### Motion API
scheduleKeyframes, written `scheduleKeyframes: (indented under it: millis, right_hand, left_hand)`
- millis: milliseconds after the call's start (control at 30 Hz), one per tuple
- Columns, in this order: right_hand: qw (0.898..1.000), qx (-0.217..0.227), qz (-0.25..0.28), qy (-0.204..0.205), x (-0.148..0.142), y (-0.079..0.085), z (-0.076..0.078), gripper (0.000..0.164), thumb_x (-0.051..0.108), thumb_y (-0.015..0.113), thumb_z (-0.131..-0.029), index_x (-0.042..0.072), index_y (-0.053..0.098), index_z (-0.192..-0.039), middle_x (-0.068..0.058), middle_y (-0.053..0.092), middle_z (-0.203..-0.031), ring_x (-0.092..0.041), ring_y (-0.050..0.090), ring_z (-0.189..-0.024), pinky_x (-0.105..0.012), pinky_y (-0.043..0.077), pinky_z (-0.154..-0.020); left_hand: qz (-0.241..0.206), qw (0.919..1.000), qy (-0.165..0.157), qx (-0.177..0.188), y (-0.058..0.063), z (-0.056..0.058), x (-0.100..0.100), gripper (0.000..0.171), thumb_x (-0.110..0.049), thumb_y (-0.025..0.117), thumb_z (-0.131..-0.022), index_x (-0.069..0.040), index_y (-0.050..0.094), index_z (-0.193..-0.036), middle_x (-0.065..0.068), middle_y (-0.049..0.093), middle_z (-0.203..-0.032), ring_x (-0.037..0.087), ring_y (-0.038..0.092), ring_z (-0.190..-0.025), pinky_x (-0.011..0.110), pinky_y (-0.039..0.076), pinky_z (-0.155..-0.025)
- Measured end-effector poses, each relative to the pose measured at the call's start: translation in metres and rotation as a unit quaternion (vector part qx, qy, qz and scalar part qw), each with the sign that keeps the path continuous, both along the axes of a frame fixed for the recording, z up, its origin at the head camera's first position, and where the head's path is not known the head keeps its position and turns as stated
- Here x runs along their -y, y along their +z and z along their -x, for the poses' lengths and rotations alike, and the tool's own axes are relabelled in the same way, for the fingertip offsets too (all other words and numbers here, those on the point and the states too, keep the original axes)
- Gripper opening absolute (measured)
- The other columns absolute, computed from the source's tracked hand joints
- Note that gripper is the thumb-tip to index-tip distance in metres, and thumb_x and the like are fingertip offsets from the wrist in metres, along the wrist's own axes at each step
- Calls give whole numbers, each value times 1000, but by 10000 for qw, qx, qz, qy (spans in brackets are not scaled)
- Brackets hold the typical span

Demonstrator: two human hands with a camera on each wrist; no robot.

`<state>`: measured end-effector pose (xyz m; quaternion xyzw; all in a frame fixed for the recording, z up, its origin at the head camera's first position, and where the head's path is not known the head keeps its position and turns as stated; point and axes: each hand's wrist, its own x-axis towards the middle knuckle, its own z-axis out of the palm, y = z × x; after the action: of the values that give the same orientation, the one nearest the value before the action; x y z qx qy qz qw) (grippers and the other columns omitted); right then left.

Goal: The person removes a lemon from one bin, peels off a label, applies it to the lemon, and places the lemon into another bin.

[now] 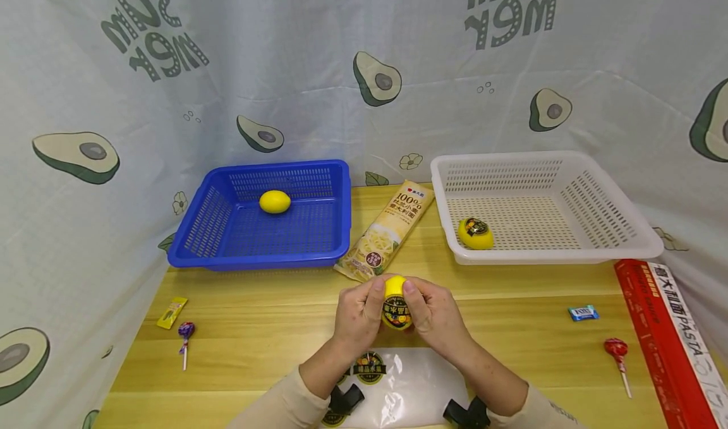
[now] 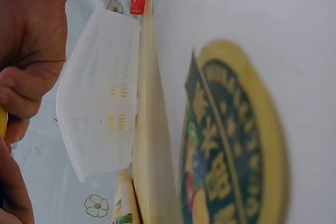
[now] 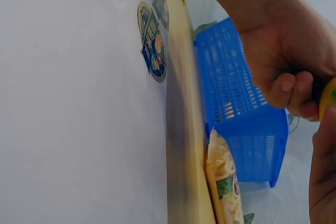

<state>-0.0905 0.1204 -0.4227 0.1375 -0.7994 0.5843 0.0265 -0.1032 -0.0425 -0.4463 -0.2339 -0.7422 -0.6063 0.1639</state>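
Plainly, the left hand (image 1: 357, 315) and right hand (image 1: 439, 315) both gripped a bright yellow lemon (image 1: 395, 285), a thumb on each side, above the table (image 1: 273, 328), about midway between its left and right edges. The lemon's upper part was smooth and bare; a round dark label (image 1: 396, 312) with gold lettering and coloured fruit covered its lower face. A white sticker sheet (image 1: 415, 385) lay nearer the camera.
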Motion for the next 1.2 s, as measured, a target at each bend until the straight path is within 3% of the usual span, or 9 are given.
scheduleKeyframes:
  millis: [100, 267, 400, 567, 733, 900, 1000, 1067, 1200]
  right_hand:
    - [9976, 647, -126, 203, -5, 2, 5, 37, 26, 47, -109, 0, 72, -99, -11, 68, -77, -14, 62, -51, -35, 57, -46]
    - [9900, 1189, -493, 569, -13, 4, 12, 40, 34, 49, -108, 3, 72, -102, -10, 67, -79, -15, 63, -53, -34, 57, -47]
    - [9889, 1245, -573, 582, -14, 4, 12, 41, 38, 51, -107, 4, 73, -103, -8, 66, -76, -15, 62, -49, -37, 57, -46]
    - [9890, 1292, -548, 466, -12, 3, 12, 41, 37, 51, -107, 4, 74, -101, -7, 66, -72, -16, 61, -46, -36, 56, -44]
    - [9787, 1594, -741, 1064, -19, 5, 17, 47, 39, 47, -109, 2, 72, -95, -6, 67, -70, -16, 59, -46, -35, 55, -44]
    - [9650, 1847, -819, 1671, -34, 8, 25, 52, 40, 41, -110, 0, 70, -95, -5, 69, -70, -14, 60, -46, -37, 55, -44]
    - [9632, 2022, -653, 1647, -40, 10, 29, 54, 41, 37, -111, -3, 68, -99, -5, 68, -71, -13, 59, -48, -34, 55, -45]
    - [9651, 2111, -523, 1462, -43, 12, 31, 56, 42, 36, -111, -5, 66, -103, -5, 68, -72, -13, 58, -50, -31, 54, -46]
    - [9732, 2071, -169, 984, -40, 15, 32, 67, 47, 27, -112, -10, 62, -115, -4, 66, -74, -13, 59, -55, -30, 57, -51]
  left_hand:
    - [262, 9989, 106, 380, 4, 2, 2, 31, -17, 49, -108, -6, 78, -104, 8, 70, -65, 0, 54, -46, 18, 49, -44]
    - [1469, 9849, -208, 894, 13, 2, 7, 49, -56, 46, -105, -16, 73, -116, 0, 72, -75, -2, 57, -62, 19, 51, -58]
    - [1906, 9776, -315, 837, 14, 2, 5, 41, -52, 48, -105, -21, 71, -120, -3, 74, -82, -1, 59, -68, 19, 52, -63]
    - [1439, 9838, -295, 1025, 11, 2, 4, 32, -31, 46, -109, -16, 74, -114, 4, 73, -71, -5, 56, -47, 19, 51, -50]
    - [1312, 9822, -258, 1322, 9, 5, 8, 40, -30, 39, -111, -12, 74, -109, 6, 70, -72, -3, 54, -48, 21, 51, -50]
    - [1119, 9734, -1499, 1326, 13, 9, 17, 38, -28, 51, -107, -14, 58, -142, 11, 65, -127, 7, 64, -69, 27, 59, -63]
    - [908, 9624, -2110, 1451, 16, 9, 17, 46, -18, 61, -101, -12, 53, -146, 12, 58, -137, 7, 63, -81, 28, 61, -70]
    - [751, 9625, -2143, 1487, 16, 8, 16, 47, -13, 65, -98, -10, 53, -143, 15, 56, -135, 7, 63, -85, 28, 61, -74]
    - [-101, 9632, -1867, 1933, 15, 6, 9, 48, -7, 66, -97, -7, 48, -141, 20, 48, -132, 32, 71, -85, 44, 63, -76]
